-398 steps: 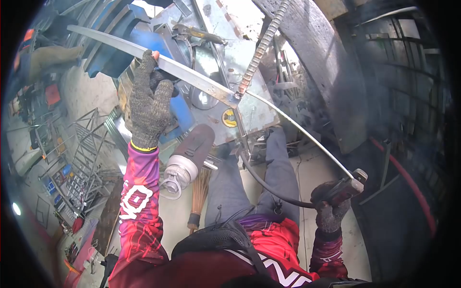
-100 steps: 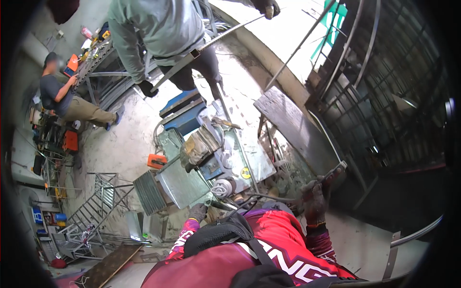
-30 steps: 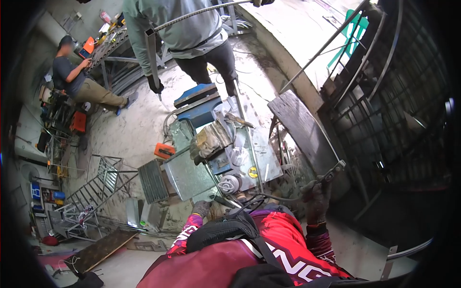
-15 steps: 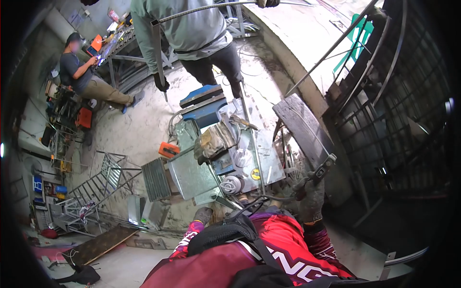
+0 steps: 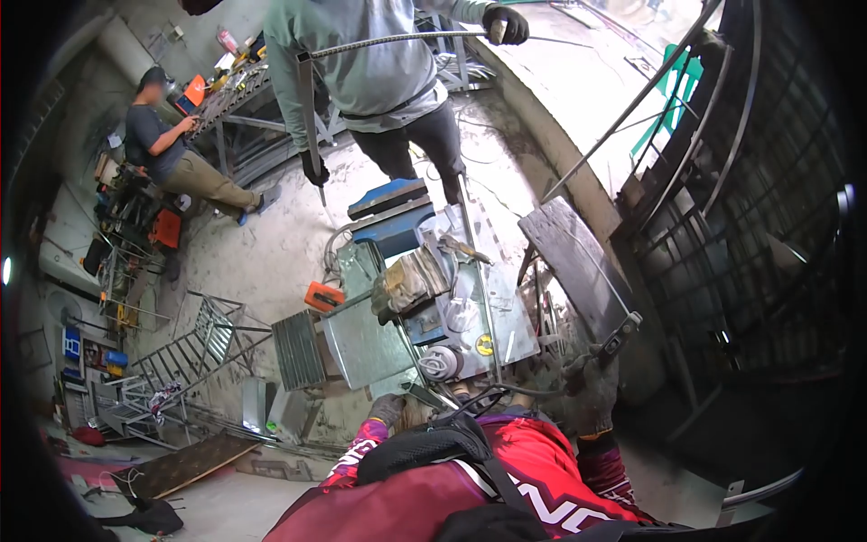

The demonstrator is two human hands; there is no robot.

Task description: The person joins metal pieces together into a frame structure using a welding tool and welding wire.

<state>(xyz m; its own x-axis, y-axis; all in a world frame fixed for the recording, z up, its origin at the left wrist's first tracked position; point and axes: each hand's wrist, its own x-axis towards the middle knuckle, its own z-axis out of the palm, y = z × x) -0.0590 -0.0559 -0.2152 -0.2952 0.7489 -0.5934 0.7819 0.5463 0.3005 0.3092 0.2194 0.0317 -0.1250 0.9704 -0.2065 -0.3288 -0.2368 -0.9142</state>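
Note:
My right hand [image 5: 591,390], in a grey knit glove, grips a welding electrode holder [image 5: 622,332] whose black cable [image 5: 506,388] runs back toward my body. The holder sits beside a dark wooden plank [image 5: 573,262] leaning by the metal work table [image 5: 492,312]. My left hand [image 5: 386,408], also gloved, is low beside the table's base, and its fingers are mostly hidden. A co-worker in a grey shirt [image 5: 379,63] stands beyond the table, holding a square steel tube [image 5: 307,108] upright in one hand and a ribbed bar [image 5: 406,38] in the other.
A black metal gate [image 5: 750,208] fills the right side. A blue box [image 5: 390,212], an orange tool [image 5: 322,295] and a corrugated panel [image 5: 296,348] lie around the table. Steel frames [image 5: 181,361] are stacked at left. A second person [image 5: 167,154] sits at far left.
The co-worker's glove on the ribbed bar has come down into view, and he holds the square tube lower. My right hand with the holder shifted slightly right. My left hand stays low.

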